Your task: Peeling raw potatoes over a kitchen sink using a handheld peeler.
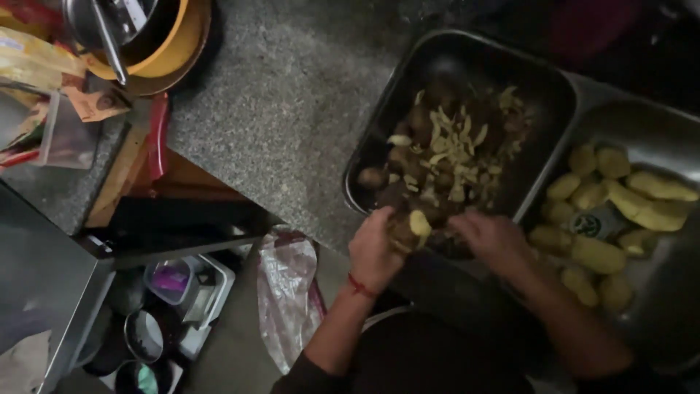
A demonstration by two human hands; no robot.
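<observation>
Half-peeled potato (417,225), pale patch on brown skin, gripped by left hand (375,252); right hand (492,237) at three o'clock, grip unclear. Metal tray (543,80) holding unpeeled potatoes and peelings (452,157); sink (656,124) holding peeled potatoes (598,254).

Head view, single camera: you look almost straight down from your own head height, close over the work. Your forearms enter from the bottom edge, so your left hand (374,252) and right hand (493,239) sit just below centre. The metal tray (467,51) fills the upper middle; the sink (660,131) runs off the right edge; the granite counter (277,109) spreads left.
</observation>
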